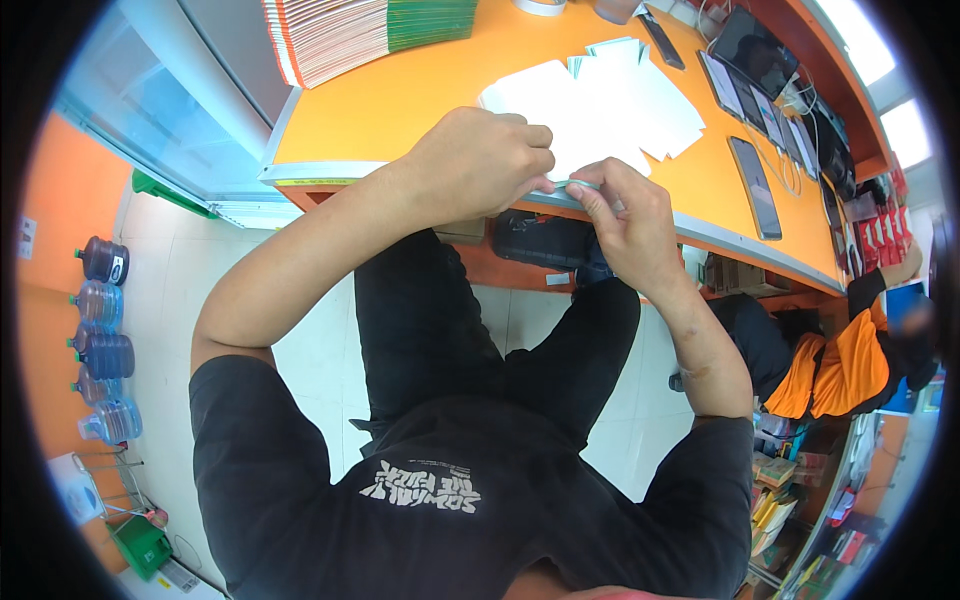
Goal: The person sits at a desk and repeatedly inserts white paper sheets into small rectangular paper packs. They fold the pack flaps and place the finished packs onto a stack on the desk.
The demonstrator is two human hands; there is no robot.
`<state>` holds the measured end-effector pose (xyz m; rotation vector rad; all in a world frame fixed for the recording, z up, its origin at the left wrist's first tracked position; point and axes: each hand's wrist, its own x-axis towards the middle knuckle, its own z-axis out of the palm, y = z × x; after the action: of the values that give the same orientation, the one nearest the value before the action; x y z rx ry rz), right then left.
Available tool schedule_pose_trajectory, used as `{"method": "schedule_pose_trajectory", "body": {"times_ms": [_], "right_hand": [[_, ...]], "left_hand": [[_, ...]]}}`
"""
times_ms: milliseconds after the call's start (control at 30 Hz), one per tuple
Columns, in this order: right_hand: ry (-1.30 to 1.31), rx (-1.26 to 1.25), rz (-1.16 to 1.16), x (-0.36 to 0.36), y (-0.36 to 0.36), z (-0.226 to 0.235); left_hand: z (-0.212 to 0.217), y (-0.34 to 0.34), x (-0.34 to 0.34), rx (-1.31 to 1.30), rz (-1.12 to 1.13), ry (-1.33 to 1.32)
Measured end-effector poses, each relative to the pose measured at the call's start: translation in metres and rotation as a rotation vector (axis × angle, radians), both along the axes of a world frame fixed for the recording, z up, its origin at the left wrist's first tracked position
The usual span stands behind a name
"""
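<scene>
At the front edge of the orange table, my left hand is closed, its thumb and fingertips pinched at one end of a thin pale-green slip that looks like paper seen edge-on. Gripping the other end between thumb and fingers is my right hand. Most of the slip is hidden by my fingers. Just beyond both hands lies a spread of white sheets, overlapping unevenly, with some pale-green edges at the far side.
A tall stack of orange-and-green edged booklets stands far left on the table. Phones and cables lie to the right. A person in an orange-and-black top sits at far right. Water jugs line the left wall.
</scene>
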<state>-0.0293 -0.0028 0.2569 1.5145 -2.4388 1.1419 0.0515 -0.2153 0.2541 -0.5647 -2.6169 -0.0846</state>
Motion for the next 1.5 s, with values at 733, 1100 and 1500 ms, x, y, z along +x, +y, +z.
{"method": "schedule_pose_trajectory", "body": {"times_ms": [733,1100,1500], "right_hand": [[-0.335,-0.011,0.011,-0.033,-0.003,0.005],[0.166,-0.092,-0.069,-0.007,0.046,-0.004],[-0.089,-0.097,-0.286,-0.009,0.056,-0.01]], "left_hand": [[0.032,0.009,-0.027,0.109,0.115,-0.404],[0.001,0.007,-0.037,-0.013,-0.242,0.035],[0.039,0.026,-0.109,0.062,-0.177,-0.627]]}}
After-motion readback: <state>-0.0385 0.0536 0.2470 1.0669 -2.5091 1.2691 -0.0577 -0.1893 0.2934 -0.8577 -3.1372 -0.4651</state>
